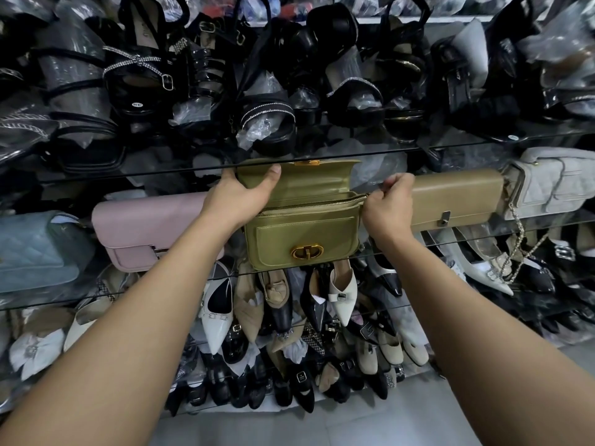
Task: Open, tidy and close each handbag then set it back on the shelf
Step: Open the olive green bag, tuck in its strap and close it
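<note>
— Where was the green handbag (302,233)?
— Upright at the front of the glass shelf (64,294), flap (309,180) raised, gold clasp (307,252) facing out.
— And the hands?
— The left hand (244,194) gripped its upper left corner, thumb on the flap. The right hand (389,204) had its fingers closed, pinching at the right end of the zip (322,202).
— Around it?
— A pink bag (141,226) to the left, a tan bag (457,197) to the right, and pointed shoes (341,291) beneath.

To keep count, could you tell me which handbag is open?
The olive-green handbag, between the pink handbag and the tan handbag: its flap stands raised, theirs lie closed.
</note>
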